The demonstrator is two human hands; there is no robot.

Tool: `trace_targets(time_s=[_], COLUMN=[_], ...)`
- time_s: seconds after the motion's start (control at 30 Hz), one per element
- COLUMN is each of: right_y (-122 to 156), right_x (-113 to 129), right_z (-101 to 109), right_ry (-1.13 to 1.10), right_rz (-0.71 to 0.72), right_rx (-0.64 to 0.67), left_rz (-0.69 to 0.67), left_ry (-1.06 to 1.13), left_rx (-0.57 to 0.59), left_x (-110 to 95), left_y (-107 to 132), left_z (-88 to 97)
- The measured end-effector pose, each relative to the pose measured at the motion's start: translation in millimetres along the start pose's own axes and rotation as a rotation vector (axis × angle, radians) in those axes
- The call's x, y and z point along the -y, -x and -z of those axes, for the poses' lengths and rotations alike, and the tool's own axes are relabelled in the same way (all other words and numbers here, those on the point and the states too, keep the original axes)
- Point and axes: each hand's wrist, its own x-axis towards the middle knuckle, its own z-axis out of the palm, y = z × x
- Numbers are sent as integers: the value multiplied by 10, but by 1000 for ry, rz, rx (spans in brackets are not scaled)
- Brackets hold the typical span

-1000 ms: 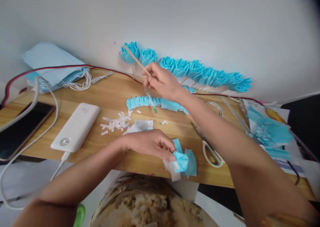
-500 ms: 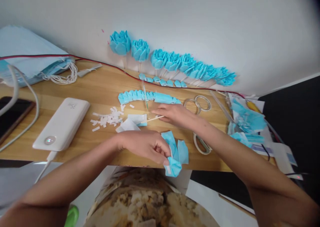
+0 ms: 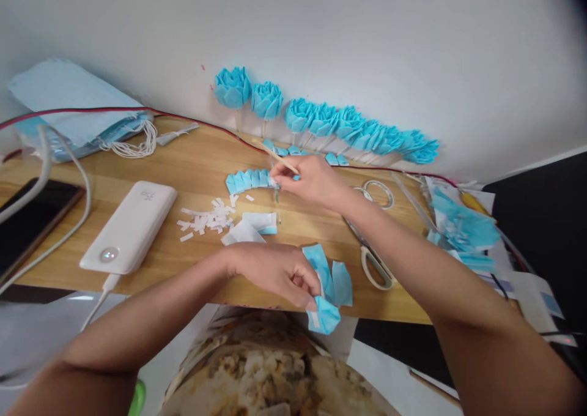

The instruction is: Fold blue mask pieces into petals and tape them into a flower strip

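Note:
My left hand (image 3: 275, 271) rests at the near edge of the wooden desk (image 3: 192, 159), its fingers pinched on a folded blue paper piece (image 3: 324, 312) that hangs just past the edge. More blue paper pieces (image 3: 332, 276) lie beside it. Farther back, my right hand (image 3: 314, 180) is closed on a thin wooden stick (image 3: 270, 152) that points up and left. It hovers over the right end of a pleated blue paper strip (image 3: 250, 179).
A row of blue paper flowers (image 3: 321, 119) leans on the wall. Scissors (image 3: 371, 258), tape rings (image 3: 380, 191), white paper scraps (image 3: 204, 219), a white power bank (image 3: 131, 227), a phone (image 3: 32, 217), cables and stacked blue masks (image 3: 68, 107) lie around. Blue cuttings (image 3: 463, 226) sit right.
My right hand dropped from up near the flowers to the desk, then rose back over the pleated strip with the stick. My left hand kept its hold on the blue paper.

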Motion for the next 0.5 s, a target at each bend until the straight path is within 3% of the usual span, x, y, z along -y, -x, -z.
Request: trace_targets(time_s=[0.13, 0.23, 0.3, 0.4, 0.5], right_y=[-412, -573, -588, -479, -277], right_x=[370, 479, 441, 254, 47], right_z=[-301, -411, -326, -86, 9], right_ry=[-27, 17, 70, 131, 210], right_rz=[37, 36, 26, -38, -192], right_rx=[114, 202, 205, 94, 136], left_rz=[14, -2, -10, -29, -36], left_ry=[-11, -15, -7, 1, 20], left_rx=[10, 5, 1, -5, 5], left_x=[41, 58, 54, 29, -4], left_y=[-5, 2, 6, 4, -5], left_z=[19, 29, 29, 17, -5])
